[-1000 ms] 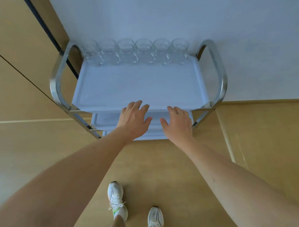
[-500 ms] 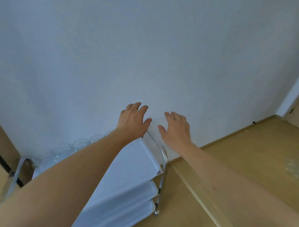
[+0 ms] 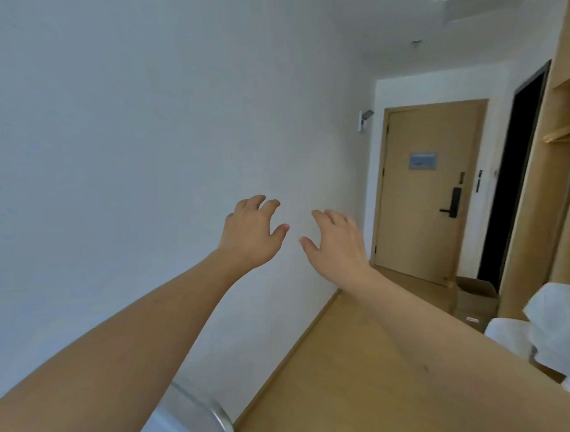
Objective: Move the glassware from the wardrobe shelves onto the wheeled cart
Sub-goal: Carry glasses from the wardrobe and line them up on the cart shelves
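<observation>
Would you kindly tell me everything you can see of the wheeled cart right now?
Only a corner of the cart shows, at the bottom edge of the view beneath the left forearm. A curved, shiny metal handle bar bends round a pale white-blue tray surface. It stands close to the white wall, on the wooden floor. Neither hand touches it; both are raised, open and empty. Its wheels, lower shelves and any glasses on it are out of view.

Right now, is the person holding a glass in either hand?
No. The left hand and the right hand are both raised before the white wall with fingers spread, holding nothing.
</observation>
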A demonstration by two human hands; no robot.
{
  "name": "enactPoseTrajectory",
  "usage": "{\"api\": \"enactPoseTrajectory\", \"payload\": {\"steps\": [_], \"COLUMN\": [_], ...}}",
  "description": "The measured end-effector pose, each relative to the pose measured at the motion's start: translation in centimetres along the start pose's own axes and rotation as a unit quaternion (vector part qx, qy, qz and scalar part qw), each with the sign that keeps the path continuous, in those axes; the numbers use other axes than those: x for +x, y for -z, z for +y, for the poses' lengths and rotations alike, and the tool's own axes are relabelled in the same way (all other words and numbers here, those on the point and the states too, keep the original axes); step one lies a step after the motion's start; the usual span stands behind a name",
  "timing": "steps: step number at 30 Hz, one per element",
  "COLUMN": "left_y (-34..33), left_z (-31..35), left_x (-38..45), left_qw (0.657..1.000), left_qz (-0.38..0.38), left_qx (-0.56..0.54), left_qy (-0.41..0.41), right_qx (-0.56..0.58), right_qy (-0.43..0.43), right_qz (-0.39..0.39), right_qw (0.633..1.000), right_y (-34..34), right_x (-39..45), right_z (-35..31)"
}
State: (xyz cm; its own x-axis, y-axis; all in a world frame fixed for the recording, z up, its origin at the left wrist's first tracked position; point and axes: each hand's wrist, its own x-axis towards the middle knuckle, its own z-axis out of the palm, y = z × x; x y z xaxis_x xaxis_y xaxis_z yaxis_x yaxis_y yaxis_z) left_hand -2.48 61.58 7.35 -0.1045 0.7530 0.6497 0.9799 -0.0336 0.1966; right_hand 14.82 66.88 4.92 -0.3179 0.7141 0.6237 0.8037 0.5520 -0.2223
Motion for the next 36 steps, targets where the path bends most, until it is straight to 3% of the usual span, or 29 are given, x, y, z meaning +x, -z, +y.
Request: {"api": "enactPoseTrajectory", "payload": {"steps": [6,14,23,36], "left_y": [-2.9,-9.7,-18.9,-35.8], "left_z": [6.0,14.9,24.7,31.6], "left_x": [6.0,13.0,21.7,29.8], "left_qw": [0.995,0.985,0.976,0.950], "left_qz": [-0.005,-0.027,-0.050,-0.129], "left_qx": [-0.077,-0.099,-0.108,-0.158], "left_qy": [-0.062,-0.137,-0.183,-0.237], "right_qx": [-0.058,-0.094,-0.114,-0.144], "right_qy": [-0.067,-0.120,-0.154,-0.236], "right_qz": [0.029,0.065,0.069,0.038], "right_qw": [0.996,0.986,0.979,0.960], "right_y": [4.1,7.0,6.8,1.9], "right_x": [1.6,5.2,10.5,13.4], "right_z": [6.8,18.3,31.4,47.6]}}
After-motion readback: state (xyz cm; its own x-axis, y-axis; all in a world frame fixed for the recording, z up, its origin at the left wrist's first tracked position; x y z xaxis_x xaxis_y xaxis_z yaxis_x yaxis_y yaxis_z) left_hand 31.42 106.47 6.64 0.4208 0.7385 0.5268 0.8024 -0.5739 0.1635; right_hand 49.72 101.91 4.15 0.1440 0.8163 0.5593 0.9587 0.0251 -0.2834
